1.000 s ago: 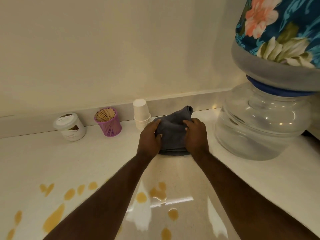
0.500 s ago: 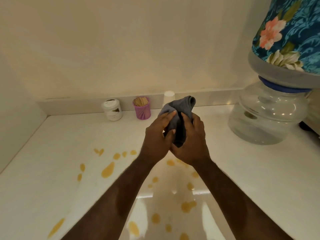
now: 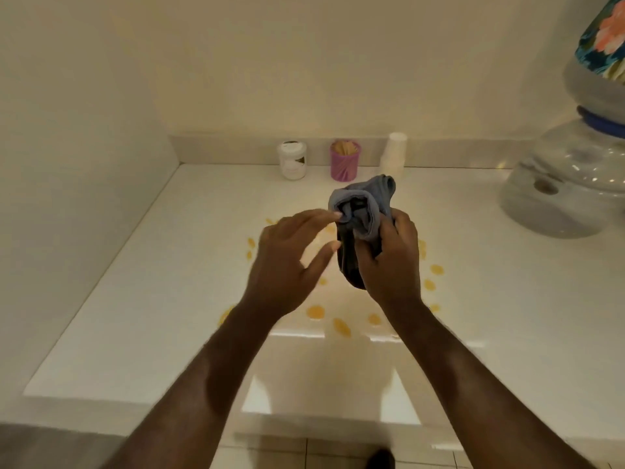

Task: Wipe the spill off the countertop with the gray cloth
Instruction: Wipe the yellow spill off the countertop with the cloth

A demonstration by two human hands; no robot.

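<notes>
The gray cloth (image 3: 363,211) is bunched up and held in the air above the white countertop (image 3: 169,282). My right hand (image 3: 389,262) is closed around its lower part. My left hand (image 3: 287,262) is beside it with fingers spread, the index fingertip touching the cloth's left fold. Yellow-orange spill drops (image 3: 315,311) lie scattered on the counter under and around my hands, with more drops (image 3: 436,269) to the right. Some of the spill is hidden behind my hands and forearms.
At the back wall stand a white jar (image 3: 292,160), a pink mesh cup of wooden sticks (image 3: 345,162) and a stack of white paper cups (image 3: 394,157). A water dispenser bottle (image 3: 568,184) with a floral cover stands at right. A side wall bounds the counter on the left.
The cloth was lifted off the back of the counter and brought nearer, above the spill. My left hand has loosened from gripping it to an open touch. The camera view pulled back.
</notes>
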